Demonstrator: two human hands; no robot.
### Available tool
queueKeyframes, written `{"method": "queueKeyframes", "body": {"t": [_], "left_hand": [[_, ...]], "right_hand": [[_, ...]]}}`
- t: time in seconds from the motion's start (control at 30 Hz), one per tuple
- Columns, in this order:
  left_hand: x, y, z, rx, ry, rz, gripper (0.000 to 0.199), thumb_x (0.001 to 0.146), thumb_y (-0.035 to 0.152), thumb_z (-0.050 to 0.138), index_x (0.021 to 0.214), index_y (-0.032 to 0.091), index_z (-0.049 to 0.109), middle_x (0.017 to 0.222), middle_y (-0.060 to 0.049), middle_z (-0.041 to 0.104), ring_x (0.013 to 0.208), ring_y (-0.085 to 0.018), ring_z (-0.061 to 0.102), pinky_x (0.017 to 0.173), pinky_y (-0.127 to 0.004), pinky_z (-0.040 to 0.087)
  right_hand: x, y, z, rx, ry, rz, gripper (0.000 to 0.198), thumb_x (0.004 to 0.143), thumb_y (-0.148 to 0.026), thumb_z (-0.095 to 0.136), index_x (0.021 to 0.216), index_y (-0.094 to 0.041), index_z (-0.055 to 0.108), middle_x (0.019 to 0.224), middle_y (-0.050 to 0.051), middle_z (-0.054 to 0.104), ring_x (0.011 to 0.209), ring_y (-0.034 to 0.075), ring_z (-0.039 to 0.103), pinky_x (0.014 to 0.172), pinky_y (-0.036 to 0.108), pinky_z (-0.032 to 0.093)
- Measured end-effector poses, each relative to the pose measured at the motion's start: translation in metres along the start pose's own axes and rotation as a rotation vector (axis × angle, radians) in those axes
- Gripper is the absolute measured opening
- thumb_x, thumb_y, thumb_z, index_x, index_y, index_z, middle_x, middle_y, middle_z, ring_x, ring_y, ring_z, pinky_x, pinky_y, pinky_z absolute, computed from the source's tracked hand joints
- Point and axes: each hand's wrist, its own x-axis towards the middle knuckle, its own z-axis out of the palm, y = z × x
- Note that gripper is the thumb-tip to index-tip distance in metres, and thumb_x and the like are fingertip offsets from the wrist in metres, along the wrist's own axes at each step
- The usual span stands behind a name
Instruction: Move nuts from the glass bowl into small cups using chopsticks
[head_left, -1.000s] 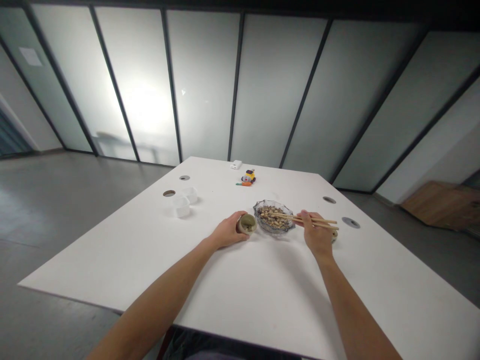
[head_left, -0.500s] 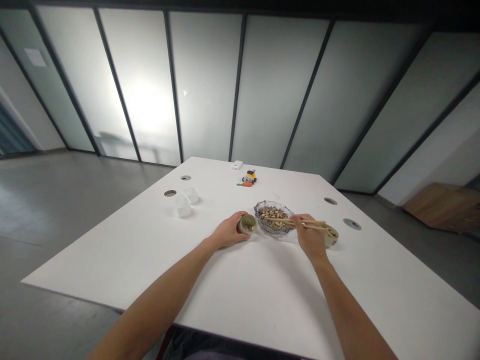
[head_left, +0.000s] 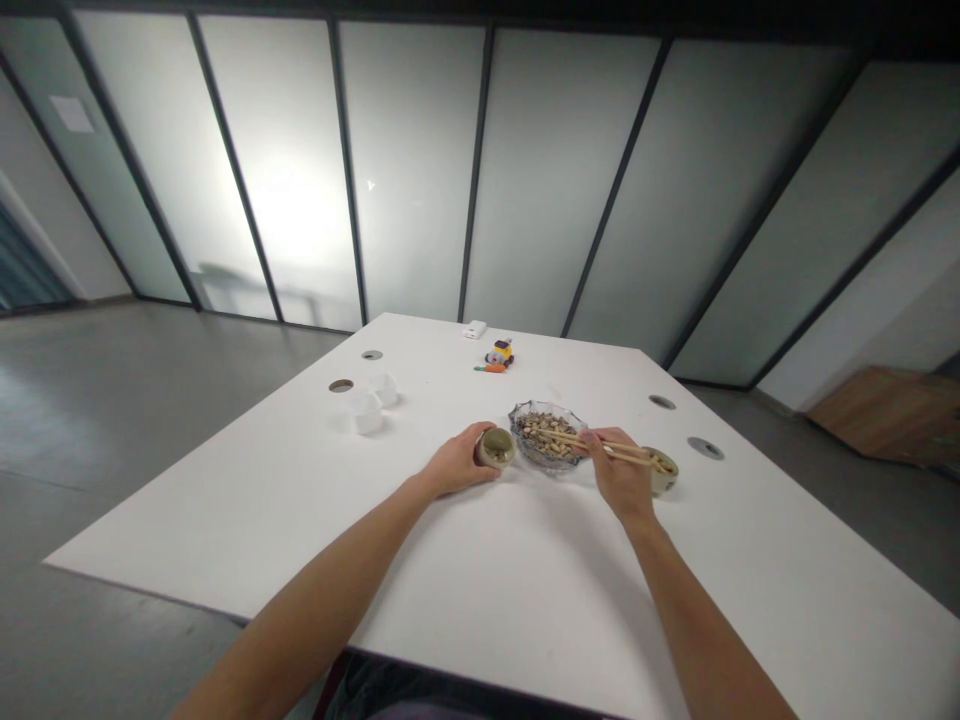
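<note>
My left hand (head_left: 456,464) is wrapped round a small olive-green cup (head_left: 497,448), tilted a little toward me, with a few bits at its bottom. Between my hands stands a clear glass bowl (head_left: 550,464) holding a mix of seeds and nuts (head_left: 559,432). My right hand (head_left: 621,478) grips a pair of wooden chopsticks (head_left: 616,450), whose tips reach into the mix. Whether the tips pinch a piece is too small to tell. Just right of that hand is a second green cup (head_left: 663,472) with pale pieces inside, partly hidden by the hand.
Two clear plastic containers (head_left: 366,412) stand on the white table (head_left: 225,510) at the left. Farther back are a toy vehicle (head_left: 499,352), a small orange carrot (head_left: 491,369) and a white box (head_left: 475,329). Round cable holes (head_left: 705,448) lie near both side edges.
The chopstick tips have shifted slightly within the glass bowl. My left hand and the cup stay in nearly the same place.
</note>
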Motion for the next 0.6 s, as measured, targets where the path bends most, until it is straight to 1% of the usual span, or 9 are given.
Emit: {"method": "queueKeyframes", "body": {"t": [0.1,0.17,0.27,0.37,0.43,0.5,0.53,0.6], "left_hand": [[0.001,0.0,0.0,0.003,-0.008,-0.016,0.079,0.073,0.028,0.083,0.146,0.026,0.053,0.114,-0.005,0.078,0.097,-0.027,0.073,0.087,-0.037,0.057],[0.001,0.0,0.0,0.001,-0.008,-0.02,0.08,0.073,0.028,0.083,0.146,0.025,0.053,0.114,-0.006,0.078,0.098,-0.028,0.073,0.088,-0.038,0.057],[0.0,0.002,0.0,-0.001,-0.003,-0.021,0.08,0.073,0.029,0.083,0.147,0.025,0.053,0.116,-0.007,0.077,0.101,-0.028,0.073,0.09,-0.039,0.056],[-0.001,0.004,-0.001,0.002,0.005,-0.025,0.081,0.073,0.029,0.083,0.148,0.024,0.052,0.122,-0.008,0.076,0.105,-0.029,0.073,0.093,-0.039,0.056],[-0.001,0.005,-0.001,0.001,0.006,-0.024,0.082,0.073,0.028,0.084,0.148,0.024,0.051,0.123,-0.008,0.076,0.106,-0.03,0.073,0.093,-0.039,0.056],[-0.001,0.006,-0.001,0.0,0.005,-0.024,0.082,0.073,0.029,0.084,0.148,0.024,0.051,0.12,-0.008,0.077,0.105,-0.03,0.073,0.093,-0.039,0.056],[-0.001,0.005,-0.001,0.0,0.004,-0.026,0.082,0.073,0.029,0.084,0.148,0.024,0.052,0.119,-0.008,0.077,0.105,-0.029,0.073,0.093,-0.039,0.056],[-0.001,0.004,-0.001,-0.005,0.004,-0.03,0.081,0.073,0.029,0.084,0.148,0.024,0.052,0.117,-0.007,0.077,0.104,-0.029,0.073,0.093,-0.039,0.056]], "right_hand": [[0.003,-0.002,0.0,0.061,0.087,0.07,0.053,0.092,-0.071,0.061,0.077,-0.023,0.073,0.081,0.008,0.075,0.077,0.025,0.071,0.076,0.041,0.059],[0.003,-0.004,0.003,0.205,0.128,0.18,0.052,0.088,-0.072,0.067,0.079,-0.022,0.072,0.082,0.008,0.075,0.074,0.024,0.072,0.073,0.042,0.062],[0.003,-0.007,0.008,0.484,0.176,0.34,0.049,0.082,-0.07,0.076,0.081,-0.021,0.072,0.084,0.006,0.074,0.073,0.022,0.072,0.071,0.043,0.066],[0.001,-0.012,0.012,0.653,0.179,0.399,0.045,0.081,-0.065,0.08,0.08,-0.021,0.072,0.083,0.003,0.073,0.077,0.021,0.073,0.072,0.043,0.069],[-0.001,-0.015,0.014,0.702,0.114,0.407,0.044,0.081,-0.064,0.081,0.079,-0.021,0.072,0.083,0.003,0.073,0.079,0.021,0.073,0.07,0.042,0.069],[-0.002,-0.017,0.015,0.699,0.046,0.409,0.045,0.081,-0.065,0.081,0.079,-0.021,0.072,0.082,0.003,0.073,0.078,0.022,0.074,0.069,0.041,0.069],[-0.002,-0.017,0.014,0.68,0.033,0.406,0.046,0.081,-0.066,0.079,0.079,-0.02,0.072,0.082,0.004,0.074,0.077,0.022,0.074,0.068,0.042,0.069],[-0.001,-0.014,0.013,0.618,0.057,0.396,0.05,0.084,-0.07,0.075,0.08,-0.02,0.071,0.082,0.005,0.074,0.075,0.022,0.074,0.069,0.042,0.068]]}}
